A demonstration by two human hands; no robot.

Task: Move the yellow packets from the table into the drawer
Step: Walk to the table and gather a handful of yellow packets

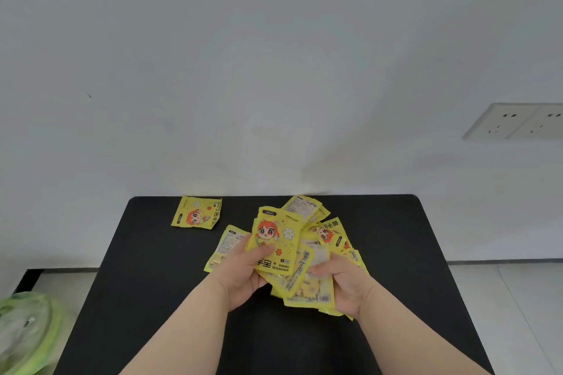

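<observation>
A pile of several yellow hand-warmer packets lies on the black table, a little right of its middle. My left hand grips the pile's left side, thumb on the top packet with the cartoon face. My right hand grips the pile's right side, fingers curled over the packets. One packet sticks out to the left under my left hand. A single packet lies apart near the table's far left corner. No drawer is in view.
A white wall rises right behind the table, with wall sockets at the right. A green and clear plastic bag sits at the lower left, beside the table. Pale floor shows to the right.
</observation>
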